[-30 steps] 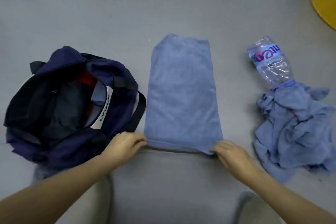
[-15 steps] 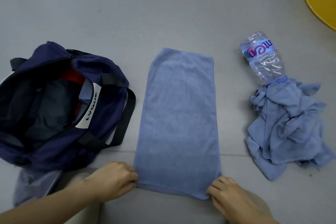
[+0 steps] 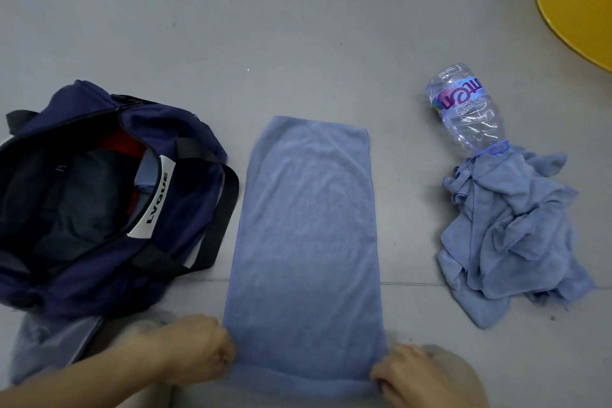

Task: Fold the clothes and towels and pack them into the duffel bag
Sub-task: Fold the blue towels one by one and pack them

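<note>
A blue towel [image 3: 306,242], folded into a long strip, is laid flat on the grey floor [image 3: 298,26], and its near edge is gripped at both corners. The left hand [image 3: 195,349] is closed on the near left corner, with the fingers curled over the hem; the right hand [image 3: 407,374] is closed on the near right corner in the same way. From between the two hands the towel is stretched straight away from the person. Beyond the left hand and out to its left, a navy duffel bag [image 3: 99,209] is seen lying open, with dark and red clothes packed inside and a white label at its rim; its black strap lies just beside the towel's left edge. Beyond the right hand and out to its right, a crumpled heap of blue cloth [image 3: 510,235] is left unfolded, well apart from the towel. A clear plastic bottle [image 3: 467,109] is lying at the far end of that heap, its neck touching the cloth. Part of a yellow object [image 3: 576,3] is visible far off to the right.
</note>
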